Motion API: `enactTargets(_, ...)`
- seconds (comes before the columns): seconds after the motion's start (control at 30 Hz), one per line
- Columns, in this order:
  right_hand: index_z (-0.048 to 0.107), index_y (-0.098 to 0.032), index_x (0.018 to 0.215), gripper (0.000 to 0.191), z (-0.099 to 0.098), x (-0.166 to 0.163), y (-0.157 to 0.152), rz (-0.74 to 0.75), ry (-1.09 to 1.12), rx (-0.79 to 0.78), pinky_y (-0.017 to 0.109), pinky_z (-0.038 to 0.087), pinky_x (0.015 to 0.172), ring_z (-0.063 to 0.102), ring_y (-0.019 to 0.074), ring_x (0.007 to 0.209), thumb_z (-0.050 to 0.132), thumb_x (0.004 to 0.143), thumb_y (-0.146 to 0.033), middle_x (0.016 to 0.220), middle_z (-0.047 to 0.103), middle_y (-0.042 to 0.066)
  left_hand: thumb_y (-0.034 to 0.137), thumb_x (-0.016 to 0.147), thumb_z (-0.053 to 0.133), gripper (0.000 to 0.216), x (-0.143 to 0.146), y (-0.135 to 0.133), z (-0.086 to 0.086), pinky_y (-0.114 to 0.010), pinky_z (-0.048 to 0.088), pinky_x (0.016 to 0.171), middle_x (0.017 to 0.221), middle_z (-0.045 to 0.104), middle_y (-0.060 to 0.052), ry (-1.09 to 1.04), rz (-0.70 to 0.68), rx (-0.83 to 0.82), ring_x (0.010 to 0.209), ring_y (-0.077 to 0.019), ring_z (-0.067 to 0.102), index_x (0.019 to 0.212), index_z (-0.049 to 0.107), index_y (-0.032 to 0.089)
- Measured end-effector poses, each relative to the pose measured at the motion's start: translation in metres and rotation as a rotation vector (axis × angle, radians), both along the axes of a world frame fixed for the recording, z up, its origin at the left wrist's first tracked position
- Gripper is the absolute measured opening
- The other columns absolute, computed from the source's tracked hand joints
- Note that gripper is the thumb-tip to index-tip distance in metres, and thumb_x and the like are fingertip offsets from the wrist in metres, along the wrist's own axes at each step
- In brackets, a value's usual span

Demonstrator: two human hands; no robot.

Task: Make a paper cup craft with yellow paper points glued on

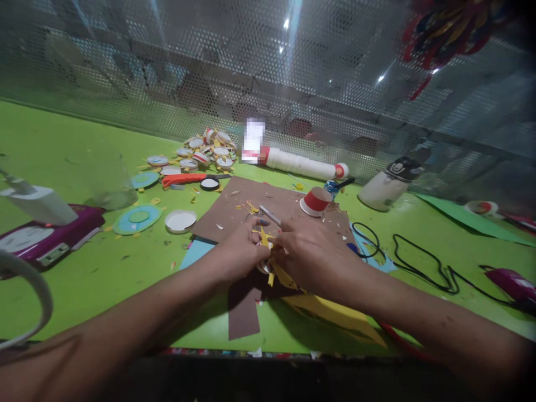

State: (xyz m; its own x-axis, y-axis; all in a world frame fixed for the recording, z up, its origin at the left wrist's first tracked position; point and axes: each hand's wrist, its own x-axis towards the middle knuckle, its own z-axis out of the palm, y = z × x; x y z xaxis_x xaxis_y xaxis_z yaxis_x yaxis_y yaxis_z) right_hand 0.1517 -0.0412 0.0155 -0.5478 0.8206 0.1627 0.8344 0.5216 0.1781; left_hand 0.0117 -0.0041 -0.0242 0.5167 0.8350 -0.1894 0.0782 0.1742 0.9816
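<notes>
My left hand is closed, its fingers pinching a small round paper piece with yellow paper bits on it. My right hand meets it from the other side, closed around a slim silver pen-like tool whose end points up to the left. Under the right fingers runs a strip of yellow paper; whether they also grip it is unclear. Both hands are over a brown paper sheet scattered with scraps. Fingers hide much of the small round piece.
Several small paper discs with yellow tabs are heaped at the back. Nearby lie an orange-handled cutter, a white lid, a red paper cup and a white bottle. A black cable crosses the right; a purple power strip stands left.
</notes>
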Motion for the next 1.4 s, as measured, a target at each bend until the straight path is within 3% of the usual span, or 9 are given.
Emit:
enactTargets(0.33, 0.065, -0.015, 0.065, 0.019, -0.010, -0.010, -0.001, -0.136, 0.049, 0.121, 0.030, 0.021, 0.052, 0.051, 0.0164, 0.059, 0.050, 0.078, -0.014, 0.068, 0.063, 0.007, 0.002, 0.059, 0.056, 0.055, 0.003, 0.004, -0.008, -0.024, 0.043, 0.048, 0.062, 0.057, 0.005, -0.116, 0.060, 0.021, 0.053, -0.0145, 0.058, 0.110, 0.042, 0.019)
enactTargets(0.57, 0.067, -0.016, 0.066, 0.018, -0.011, -0.008, -0.001, -0.187, 0.111, 0.107, 0.028, 0.025, 0.052, 0.052, 0.0168, 0.060, 0.053, 0.078, -0.015, 0.068, 0.062, 0.006, -0.002, 0.058, 0.053, 0.052, 0.002, 0.003, 0.000, -0.019, 0.036, 0.041, 0.051, 0.053, 0.009, -0.111, 0.112, -0.054, 0.038, -0.0090, 0.048, 0.105, 0.043, 0.017)
enactTargets(0.7, 0.070, -0.017, 0.074, 0.017, -0.007, -0.003, -0.001, -0.201, 0.206, 0.086, 0.027, 0.030, 0.056, 0.054, 0.0167, 0.064, 0.055, 0.080, -0.016, 0.070, 0.062, 0.005, 0.000, 0.059, 0.056, 0.049, 0.000, 0.003, -0.001, -0.018, 0.033, 0.040, 0.050, 0.052, 0.009, -0.082, 0.104, -0.002, 0.040, -0.0098, 0.050, 0.104, 0.047, 0.019)
enactTargets(0.83, 0.072, -0.017, 0.072, 0.021, -0.006, -0.005, -0.001, -0.228, 0.135, 0.076, 0.028, 0.026, 0.053, 0.054, 0.0168, 0.062, 0.054, 0.082, -0.021, 0.070, 0.062, 0.006, 0.008, 0.062, 0.062, 0.050, 0.001, 0.003, -0.007, -0.020, 0.034, 0.043, 0.058, 0.058, 0.005, -0.065, 0.105, 0.058, 0.048, -0.0121, 0.055, 0.108, 0.045, 0.019)
enactTargets(1.1, 0.065, -0.016, 0.072, 0.017, -0.015, -0.014, -0.001, -0.264, 0.138, 0.128, 0.029, 0.027, 0.055, 0.052, 0.0177, 0.062, 0.050, 0.077, -0.011, 0.070, 0.060, 0.006, 0.017, 0.067, 0.061, 0.048, 0.000, 0.004, -0.014, -0.020, 0.030, 0.041, 0.069, 0.063, 0.002, 0.095, 0.123, 0.221, 0.040, -0.0077, 0.045, 0.111, 0.042, 0.021)
enactTargets(1.27, 0.064, -0.016, 0.075, 0.015, -0.017, -0.015, 0.000, -0.287, 0.191, 0.144, 0.029, 0.031, 0.056, 0.054, 0.0189, 0.066, 0.050, 0.078, -0.011, 0.075, 0.061, 0.007, 0.013, 0.064, 0.064, 0.047, 0.000, 0.005, -0.011, -0.020, 0.035, 0.043, 0.066, 0.062, 0.002, -0.001, 0.138, 0.161, 0.045, -0.0099, 0.051, 0.106, 0.045, 0.020)
enactTargets(1.4, 0.065, -0.014, 0.074, 0.011, -0.008, -0.012, 0.001, -0.248, 0.451, 0.099, 0.027, 0.036, 0.056, 0.054, 0.0158, 0.062, 0.055, 0.075, -0.010, 0.068, 0.062, 0.004, 0.004, 0.060, 0.061, 0.049, 0.001, 0.006, -0.004, -0.020, 0.039, 0.043, 0.058, 0.058, 0.006, -0.071, 0.157, 0.000, 0.043, -0.0108, 0.053, 0.104, 0.045, 0.019)
